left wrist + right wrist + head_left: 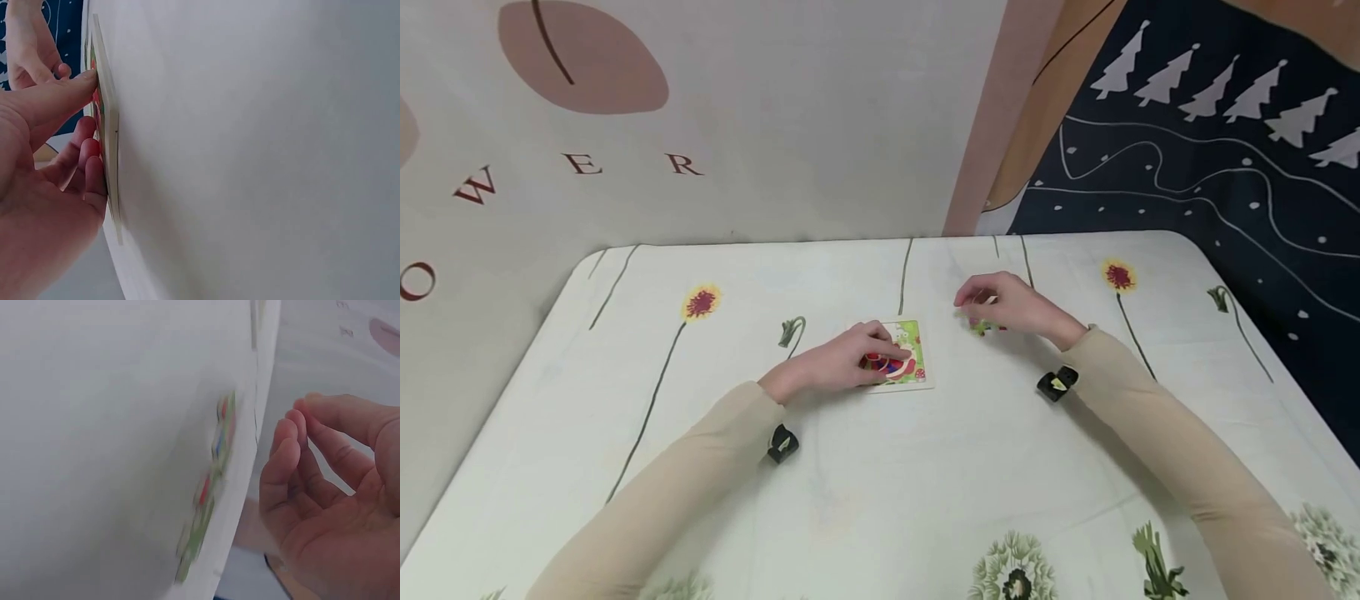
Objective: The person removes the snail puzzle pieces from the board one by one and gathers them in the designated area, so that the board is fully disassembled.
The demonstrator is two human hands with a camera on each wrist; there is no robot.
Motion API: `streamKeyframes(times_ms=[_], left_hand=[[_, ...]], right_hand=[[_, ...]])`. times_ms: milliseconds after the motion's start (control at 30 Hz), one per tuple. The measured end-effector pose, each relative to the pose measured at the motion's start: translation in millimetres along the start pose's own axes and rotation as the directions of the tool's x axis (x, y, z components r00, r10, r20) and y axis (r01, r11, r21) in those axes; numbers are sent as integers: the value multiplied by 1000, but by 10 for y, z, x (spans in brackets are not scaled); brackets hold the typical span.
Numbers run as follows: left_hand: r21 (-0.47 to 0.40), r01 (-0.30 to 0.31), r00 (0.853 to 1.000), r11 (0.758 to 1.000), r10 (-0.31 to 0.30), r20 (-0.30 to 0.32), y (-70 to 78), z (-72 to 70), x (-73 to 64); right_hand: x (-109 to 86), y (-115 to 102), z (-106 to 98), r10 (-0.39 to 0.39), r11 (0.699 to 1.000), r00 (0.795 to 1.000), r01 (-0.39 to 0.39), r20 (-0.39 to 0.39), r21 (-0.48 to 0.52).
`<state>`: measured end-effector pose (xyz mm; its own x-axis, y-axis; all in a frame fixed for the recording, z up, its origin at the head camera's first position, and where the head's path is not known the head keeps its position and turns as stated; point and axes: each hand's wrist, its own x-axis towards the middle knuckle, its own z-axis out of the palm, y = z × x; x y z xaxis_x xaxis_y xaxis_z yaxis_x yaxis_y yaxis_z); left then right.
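Observation:
A flat square jigsaw puzzle board (pixel 913 337) with a pale frame and a green, red and blue picture lies on the table. My left hand (pixel 838 358) rests on it, covering its left part. In the left wrist view, the thumb (pixel 62 97) and bent fingers touch the board's picture side. To the right, my right hand (pixel 1011 304) hovers over several loose puzzle pieces (pixel 219 447), partly hidden beneath it in the head view. Its thumb and index tips come together in the right wrist view, with nothing visible between them and the fingers loosely bent.
A white cloth with printed flowers (pixel 702 302) covers the table (pixel 865 483). Behind it hangs a pale printed curtain (pixel 820 125), with a dark tree-patterned cloth (pixel 1150 167) at the right. Small black devices (pixel 783 443) sit at both wrists.

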<state>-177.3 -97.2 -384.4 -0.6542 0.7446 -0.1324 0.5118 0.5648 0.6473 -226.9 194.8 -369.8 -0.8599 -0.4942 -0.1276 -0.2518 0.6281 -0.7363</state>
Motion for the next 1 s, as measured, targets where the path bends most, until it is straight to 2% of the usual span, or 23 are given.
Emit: streamKeyframes(times_ms=[200,633,1000], left_hand=[[-42,19,1000,999,-18,21,-25,-6,12],[-111,38,998,993,-31,59,-109,-19,52],[-175,47,997,983,-37,61,-169,-22,48]], right_hand=[[89,-132,124,-59,998,998,59,37,-4],[269,-282,375,-126,991,981,131,149,-23],[342,-298,446,-120,990,971,132,208,-44]])
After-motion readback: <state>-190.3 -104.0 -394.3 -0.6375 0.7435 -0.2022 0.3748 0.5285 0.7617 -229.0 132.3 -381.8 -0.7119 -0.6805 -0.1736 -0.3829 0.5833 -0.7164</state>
